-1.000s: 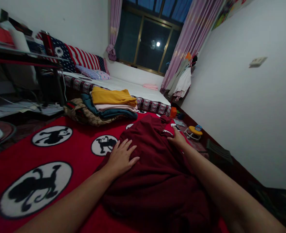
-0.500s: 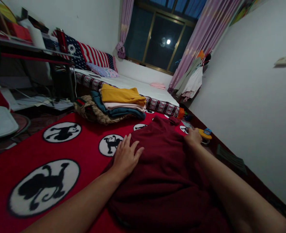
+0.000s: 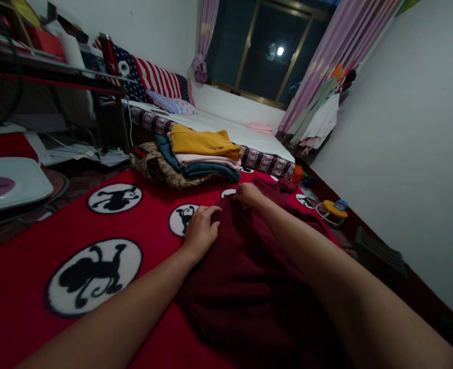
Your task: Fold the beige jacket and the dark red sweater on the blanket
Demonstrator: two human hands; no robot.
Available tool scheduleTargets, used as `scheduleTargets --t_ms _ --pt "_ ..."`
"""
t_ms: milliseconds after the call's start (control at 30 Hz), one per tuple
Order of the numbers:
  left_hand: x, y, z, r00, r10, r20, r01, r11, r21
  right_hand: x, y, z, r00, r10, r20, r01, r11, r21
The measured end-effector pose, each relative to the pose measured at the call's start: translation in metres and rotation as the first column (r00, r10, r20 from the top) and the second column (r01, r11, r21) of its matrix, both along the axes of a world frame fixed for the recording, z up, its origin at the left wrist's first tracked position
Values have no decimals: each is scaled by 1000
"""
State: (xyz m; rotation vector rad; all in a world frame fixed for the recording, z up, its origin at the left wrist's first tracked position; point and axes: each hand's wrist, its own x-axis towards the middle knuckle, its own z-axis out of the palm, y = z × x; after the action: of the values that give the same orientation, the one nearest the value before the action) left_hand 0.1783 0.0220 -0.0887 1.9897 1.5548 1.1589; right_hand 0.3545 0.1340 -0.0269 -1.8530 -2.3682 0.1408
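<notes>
Dark red, wrinkly cloth (image 3: 238, 266) is pinched under the right hand (image 3: 247, 195), fingers bunched; its left edge is held by the left hand (image 3: 202, 230), thumb and fingers curled.

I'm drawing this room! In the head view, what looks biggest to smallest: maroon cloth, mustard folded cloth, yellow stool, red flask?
1. Maroon cloth, by far the largest as it looks here.
2. Mustard folded cloth.
3. Yellow stool and red flask: too alike to rank.
</notes>
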Motion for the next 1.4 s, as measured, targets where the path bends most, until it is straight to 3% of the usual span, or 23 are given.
scheduleTargets --t_ms 133,233,333,400,467,567,633,700,767,900,1000,1067,1200,1300,1367,1400 --pt "-34 30 10 976 77 203 -86 996 37 -13 13 8 950 17 -311 56 973 225" --pt "-61 43 8 964 147 221 -173 980 99 -22 3 0 869 109 -482 -57 991 122" --pt "-73 42 2 977 159 140 -176 978 113 -25 -29 -2 910 118 -397 -128 992 2" --pt "-71 36 2 982 143 120 -159 978 137 -21 -62 5 951 161 -262 -164 986 12" --pt "-63 27 6 993 55 108 -75 980 182 -12 -103 16 966 218 -135 -214 976 49" --pt "-50 14 16 966 -259 17 251 949 191 13 -173 34 971 236 -19 -236 971 25" --pt "-45 9 19 869 -486 -94 494 864 99 34 -220 43 980 198 21 -197 980 -36" --pt "-44 7 18 751 -628 -204 640 769 -8 58 -262 46 994 90 65 -84 993 -81" --pt "-44 6 15 678 -669 -304 686 725 -65 79 -298 40 996 -33 88 43 992 -118" --pt "-43 4 9 661 -619 -425 663 747 -56 104 -346 1 978 -206 11 206 974 -97" --pt "-37 -1 5 689 -569 -448 638 770 4 105 -357 -23 974 -217 -62 216 976 -35" --pt "-35 -3 3 723 -545 -425 614 788 35 103 -355 -20 983 -166 -74 163 985 -51" --pt "-42 -5 13 767 -550 -330 578 816 -18 108 -343 30 997 -38 -66 22 974 -226" --pt "-55 -8 35 731 -651 -205 621 759 -197 117 -317 78 992 3 -125 -51 921 -387" --pt "-61 -9 52 744 -661 -99 621 738 -264 123 -289 103 987 -30 -157 -32 924 -382" --pt "-63 -8 58 781 -623 -48 594 764 -251 126 -272 112 985 -40 -168 -13 952 -306"
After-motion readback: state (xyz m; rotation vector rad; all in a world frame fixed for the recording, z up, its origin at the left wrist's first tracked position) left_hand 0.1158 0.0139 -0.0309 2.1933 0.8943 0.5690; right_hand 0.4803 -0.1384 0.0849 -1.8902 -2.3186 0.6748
